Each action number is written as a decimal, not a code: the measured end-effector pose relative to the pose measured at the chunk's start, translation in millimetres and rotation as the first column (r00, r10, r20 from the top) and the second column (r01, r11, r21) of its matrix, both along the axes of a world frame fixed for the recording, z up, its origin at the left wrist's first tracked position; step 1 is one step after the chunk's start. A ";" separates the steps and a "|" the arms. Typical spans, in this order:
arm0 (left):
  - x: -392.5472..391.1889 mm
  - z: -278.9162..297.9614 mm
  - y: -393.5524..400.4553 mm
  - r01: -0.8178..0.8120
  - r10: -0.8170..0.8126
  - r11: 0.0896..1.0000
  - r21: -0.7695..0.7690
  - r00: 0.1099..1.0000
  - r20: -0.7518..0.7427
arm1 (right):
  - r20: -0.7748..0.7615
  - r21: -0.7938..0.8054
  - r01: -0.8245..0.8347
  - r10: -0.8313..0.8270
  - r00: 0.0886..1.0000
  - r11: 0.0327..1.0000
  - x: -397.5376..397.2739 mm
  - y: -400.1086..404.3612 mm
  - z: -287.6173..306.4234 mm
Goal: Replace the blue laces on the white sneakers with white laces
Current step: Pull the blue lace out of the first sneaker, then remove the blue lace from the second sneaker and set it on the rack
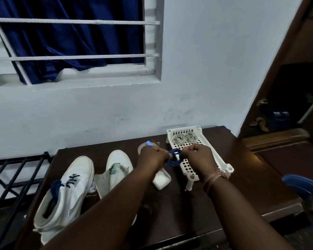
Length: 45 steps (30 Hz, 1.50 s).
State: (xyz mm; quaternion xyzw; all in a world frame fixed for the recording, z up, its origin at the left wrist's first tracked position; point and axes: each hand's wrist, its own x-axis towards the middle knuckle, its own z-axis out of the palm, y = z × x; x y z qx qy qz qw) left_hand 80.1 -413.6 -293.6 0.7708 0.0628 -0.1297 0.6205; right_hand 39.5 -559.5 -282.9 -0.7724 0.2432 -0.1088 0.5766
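At frame centre, left hand [153, 156] and right hand [197, 156] each pinch a bundled blue lace [174, 157] above a white basket [216, 159] holding coiled white laces [183, 138]; two white sneakers [74, 184] rest lower left on the table [179, 210].

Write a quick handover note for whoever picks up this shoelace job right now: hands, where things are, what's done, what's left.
Left hand and right hand: both grip the bundled blue lace above the white tray.
White laces: two coils in the tray's far end.
Done: right sneaker is unlaced.
Left: left sneaker still has its dark laces; set the bundle down, strip that shoe, thread white laces into both.
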 end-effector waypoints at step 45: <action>19.5 -7.2 -35.6 0.122 -0.405 0.708 0.695 0.877 0.259 | -0.610 -0.444 -0.565 0.227 0.759 0.695 7.7 3.3 47.2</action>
